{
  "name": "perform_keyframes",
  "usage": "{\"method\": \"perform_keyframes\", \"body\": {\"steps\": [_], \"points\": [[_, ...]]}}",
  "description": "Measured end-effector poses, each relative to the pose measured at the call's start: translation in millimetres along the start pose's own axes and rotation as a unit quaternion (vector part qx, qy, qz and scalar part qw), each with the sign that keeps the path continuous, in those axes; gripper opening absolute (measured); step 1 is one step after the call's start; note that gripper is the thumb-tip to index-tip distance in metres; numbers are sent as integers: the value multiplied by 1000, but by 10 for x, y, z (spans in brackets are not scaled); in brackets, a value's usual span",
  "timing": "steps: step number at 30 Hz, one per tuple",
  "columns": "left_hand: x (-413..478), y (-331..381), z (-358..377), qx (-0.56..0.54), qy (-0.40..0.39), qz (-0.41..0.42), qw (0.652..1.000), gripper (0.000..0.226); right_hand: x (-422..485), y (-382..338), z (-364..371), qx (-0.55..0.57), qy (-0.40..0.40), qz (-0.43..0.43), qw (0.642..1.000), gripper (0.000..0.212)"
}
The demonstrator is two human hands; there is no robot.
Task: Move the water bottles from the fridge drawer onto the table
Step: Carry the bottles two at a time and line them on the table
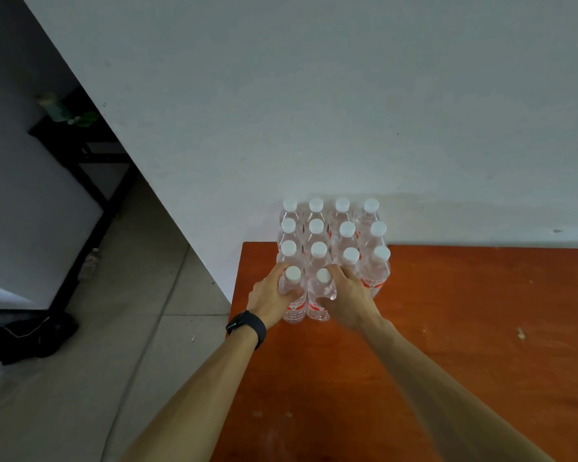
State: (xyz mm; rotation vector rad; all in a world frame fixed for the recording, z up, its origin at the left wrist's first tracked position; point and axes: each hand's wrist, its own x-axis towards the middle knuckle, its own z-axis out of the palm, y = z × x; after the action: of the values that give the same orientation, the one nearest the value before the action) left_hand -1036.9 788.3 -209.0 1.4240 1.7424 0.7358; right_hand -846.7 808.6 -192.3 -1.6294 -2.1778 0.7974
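White wall (314,95) fills the far field; grey tiled floor (97,361) lies at left, with a black frame (90,181) and a dark bundle (27,338) on it. The orange surface (464,328) occupies the near right, its far edge against the wall. At its far left corner stand the bottles (334,241), clear with white caps, upright and packed close in rows: three full rows of four, plus two nearer ones. Left hand (271,298), a black watch (247,328) on its wrist, is closed around the near-left bottle (293,295), fingers wrapped round its shoulder. Right hand (347,295) is closed likewise around the near-right bottle (321,295). The two held bottles stand just beside each other, touching the row behind; whether their bases rest on the surface cannot be told.
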Motion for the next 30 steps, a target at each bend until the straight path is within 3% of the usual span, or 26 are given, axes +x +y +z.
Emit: {"method": "perform_keyframes", "body": {"steps": [5,12,23,27,30], "points": [[9,17,35,8,8,-12,1000,53,2,62,-48,38,-15,24,999,65],[64,6,-67,41,-58,-24,997,61,-71,87,-28,28,-15,-6,999,61],[-42,-11,-101,57,-80,-23,995,72,-197,52,12,50,-30,21,998,73],[-118,-15,-152,74,-48,-8,996,72,-324,59,-47,87,5,48,995,64],[-230,64,-192,129,33,21,991,62,-497,108,-118,89,2,60,994,54]]}}
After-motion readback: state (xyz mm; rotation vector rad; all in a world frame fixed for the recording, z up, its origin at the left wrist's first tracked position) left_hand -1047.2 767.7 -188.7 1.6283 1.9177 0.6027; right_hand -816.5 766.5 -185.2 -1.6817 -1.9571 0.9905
